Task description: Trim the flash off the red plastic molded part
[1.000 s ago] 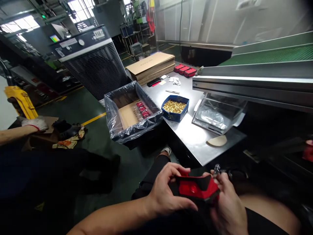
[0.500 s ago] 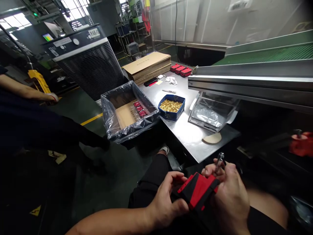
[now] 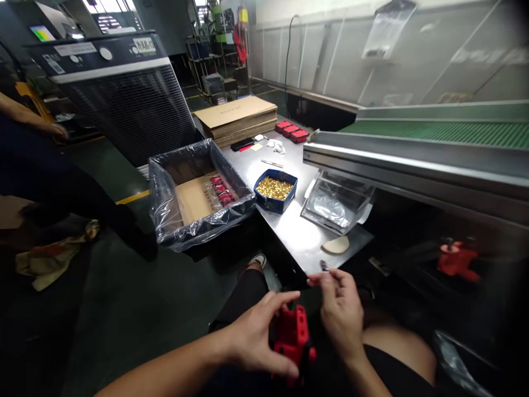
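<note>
My left hand (image 3: 258, 336) grips a red and black plastic part (image 3: 294, 336) from its left side, thumb below and fingers above, over my lap. To the right, my right hand (image 3: 341, 309) pinches a small metal tool (image 3: 324, 266) whose tip points up toward the table's near corner. A gap separates the right hand from the red part. Beyond the hands, a blue bin (image 3: 276, 190) of small brass-coloured pieces stands on the metal table (image 3: 289, 231).
A plastic-lined crate (image 3: 202, 193) holds cardboard and red parts. Behind are stacked cardboard (image 3: 237, 118) and red parts (image 3: 291, 131). A green conveyor (image 3: 438, 132) spans the right. A person's dark-clothed leg (image 3: 111, 209) is at left.
My right hand has moved away from the red part with the metal tool. The red part has turned in my left hand and now shows a holed edge. The camera view has shifted.
</note>
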Demonstrator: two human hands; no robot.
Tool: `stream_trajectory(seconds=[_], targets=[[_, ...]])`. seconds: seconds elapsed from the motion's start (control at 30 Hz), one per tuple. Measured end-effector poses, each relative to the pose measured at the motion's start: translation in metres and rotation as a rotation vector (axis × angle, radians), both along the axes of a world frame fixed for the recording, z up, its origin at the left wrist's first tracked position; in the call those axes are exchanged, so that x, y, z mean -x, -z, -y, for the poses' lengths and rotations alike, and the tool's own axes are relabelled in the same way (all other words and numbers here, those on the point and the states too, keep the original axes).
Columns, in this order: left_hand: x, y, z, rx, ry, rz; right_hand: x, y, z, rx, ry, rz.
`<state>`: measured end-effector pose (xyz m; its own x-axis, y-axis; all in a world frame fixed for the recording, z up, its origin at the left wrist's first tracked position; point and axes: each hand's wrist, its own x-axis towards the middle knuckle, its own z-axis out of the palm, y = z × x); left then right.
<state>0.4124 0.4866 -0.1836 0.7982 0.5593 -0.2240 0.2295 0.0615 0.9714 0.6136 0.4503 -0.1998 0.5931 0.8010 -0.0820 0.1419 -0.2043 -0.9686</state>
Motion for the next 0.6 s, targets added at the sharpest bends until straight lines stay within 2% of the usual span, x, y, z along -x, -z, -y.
stream_trajectory(seconds=[0.07, 0.13, 0.23, 0.3, 0.37, 0.47, 0.53, 0.6], targets=[[0.013, 0.016, 0.004, -0.136, 0.077, -0.046, -0.016, 0.028, -0.022, -0.014, -0.041, 0.438], [0.024, 0.032, 0.009, -0.177, 0.11, -0.095, -0.03, 0.056, -0.044, -0.039, -0.029, 0.708], [0.038, 0.053, 0.016, -0.102, 0.09, -0.143, -0.041, 0.09, -0.07, 0.016, -0.007, 0.873], [0.042, 0.069, 0.02, -0.006, 0.025, -0.163, -0.043, 0.105, -0.077, 0.049, 0.001, 0.947], [0.042, 0.089, 0.025, 0.083, -0.059, -0.176, -0.043, 0.114, -0.079, 0.054, 0.024, 0.993], [0.038, 0.117, 0.032, 0.207, -0.22, -0.173, -0.041, 0.115, -0.08, 0.041, 0.036, 1.023], [0.037, 0.126, 0.037, 0.342, -0.348, -0.174, -0.039, 0.108, -0.085, 0.026, 0.012, 1.014], [0.037, 0.127, 0.04, 0.508, -0.474, -0.156, -0.038, 0.097, -0.098, 0.008, -0.028, 0.985]])
